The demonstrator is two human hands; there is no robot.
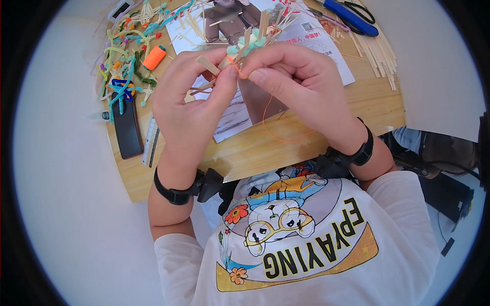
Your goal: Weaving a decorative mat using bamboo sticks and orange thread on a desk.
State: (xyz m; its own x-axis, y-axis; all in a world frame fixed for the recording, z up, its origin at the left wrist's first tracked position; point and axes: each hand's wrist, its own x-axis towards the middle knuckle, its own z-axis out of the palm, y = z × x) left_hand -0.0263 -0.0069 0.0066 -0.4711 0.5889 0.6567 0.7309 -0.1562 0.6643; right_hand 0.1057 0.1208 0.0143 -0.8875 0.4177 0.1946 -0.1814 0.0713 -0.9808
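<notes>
Here a small bundle of flat wooden sticks with teal fluff [245, 43] sits pinched between both hands above the wooden counter [265, 143]. The left hand [186, 104] steadies it; the right hand [296, 76] draws thin orange thread [270, 125] around. Binding seems underway; tightening likely calls for steady tension.

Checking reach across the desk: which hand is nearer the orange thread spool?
Left. The left hand sits just right of the orange thread spool; the right hand is farther right.
</notes>
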